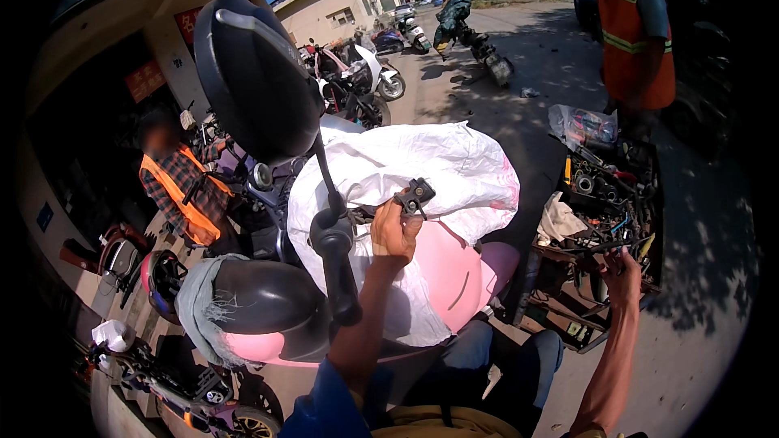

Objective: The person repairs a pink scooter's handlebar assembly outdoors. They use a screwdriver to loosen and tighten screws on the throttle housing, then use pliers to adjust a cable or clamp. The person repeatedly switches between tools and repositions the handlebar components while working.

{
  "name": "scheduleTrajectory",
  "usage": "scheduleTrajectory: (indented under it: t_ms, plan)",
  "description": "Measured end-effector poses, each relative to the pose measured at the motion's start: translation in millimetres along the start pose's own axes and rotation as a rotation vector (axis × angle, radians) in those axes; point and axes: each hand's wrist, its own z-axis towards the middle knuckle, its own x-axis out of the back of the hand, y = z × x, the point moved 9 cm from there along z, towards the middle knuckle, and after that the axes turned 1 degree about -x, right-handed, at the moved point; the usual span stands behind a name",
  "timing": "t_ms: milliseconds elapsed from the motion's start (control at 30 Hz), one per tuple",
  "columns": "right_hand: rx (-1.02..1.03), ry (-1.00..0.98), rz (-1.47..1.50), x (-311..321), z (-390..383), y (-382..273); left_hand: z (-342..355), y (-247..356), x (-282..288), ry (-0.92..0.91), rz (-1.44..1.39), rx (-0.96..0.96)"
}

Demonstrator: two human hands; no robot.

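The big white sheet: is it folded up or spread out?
Spread out: the white sheet lies wide and wrinkled over part of the pink scooter.

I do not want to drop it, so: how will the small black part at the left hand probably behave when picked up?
The small black part is probably stiff, since its outline is angular and blocky. It may be light enough for one hand: only the left hand appears to hold it. Its uneven shape would likely tip rather than roll.

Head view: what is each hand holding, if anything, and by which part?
The left hand holds a small black part by its lower left edge. Whether the right hand grips anything beside the tools cannot be told.
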Motion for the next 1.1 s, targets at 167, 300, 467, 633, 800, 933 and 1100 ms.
scheduleTrajectory:
  t_ms: [167,300,467,633,800,933,1100]
  plan:
    - [0.09,-0.06,0.058,-5.6,-16.8,-10.0,-0.6,-4.5,-4.4,-0.04,-0.007,0.038]
    - [0.084,-0.059,0.119,11.8,-10.3,-5.3,0.1,-3.8,-10.9,-0.062,-0.005,0.03]
    - [0.057,-0.085,0.142,19.2,1.5,3.2,1.0,-1.9,-7.3,-0.071,-0.009,0.03]
    - [0.061,-0.036,0.124,17.9,-2.3,2.8,2.5,0.6,-6.0,-0.061,-0.008,0.02]
    - [0.051,-0.007,0.122,25.4,1.3,8.9,1.1,-3.5,-8.8,-0.099,-0.018,0.048]
    - [0.067,-0.035,0.063,19.9,-3.6,5.0,1.0,-2.5,-9.6,-0.112,-0.047,0.04]
    - [0.065,-0.053,0.036,30.6,1.3,7.5,2.1,-2.3,-13.4,-0.036,-0.027,-0.01]
